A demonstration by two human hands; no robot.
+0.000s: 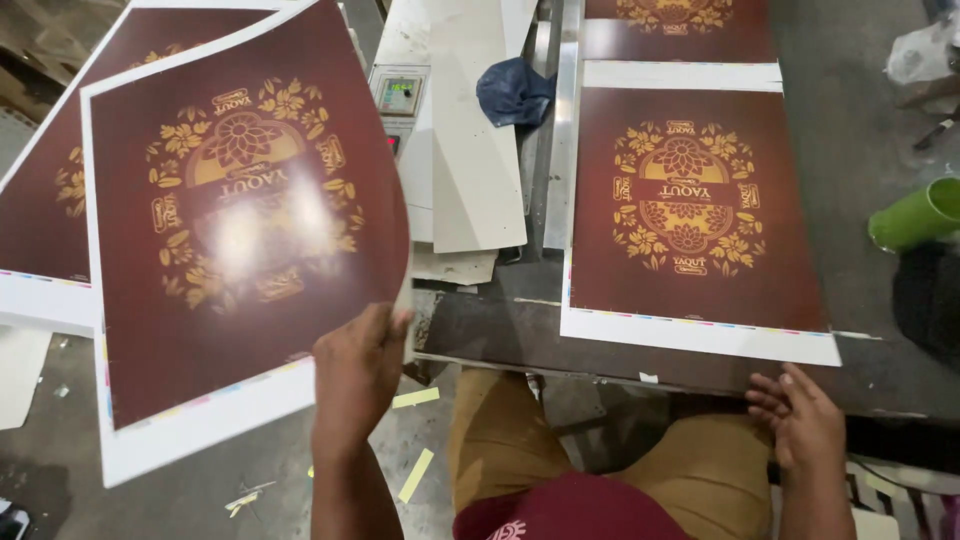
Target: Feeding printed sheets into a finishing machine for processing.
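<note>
We held a glossy printed sheet point(240, 230) up in our left hand point(358, 370), fingers pinched on its lower right corner, so the sheet rose up and away to the left of that hand. Its long axis ran roughly from us outward, tilted a little to the right at the top. The left hand was plainly the nearer one to it; the right was well apart from it.

Our right hand point(800, 420) rested at the near edge of the worktable point(880, 180), fingers loosely curled and holding nothing. Just beyond it, a second sheet point(695, 215) lay flat on the table, long axis also pointing away from us, with its white margin nearest the hand but not touching it.

Both sheets were thin card or coated paper, deep maroon with a gold floral ornament in the middle and a white border carrying a strip of small colour squares. The lifted sheet bowed slightly and caught a soft glare. Under it, to the left, lay a stack of the same sheets point(45, 215). Between the two sheets sat a pale machine panel point(400, 95) and a dark blue cloth point(515, 92); a green cup point(915, 215) lay at the right edge.
</note>
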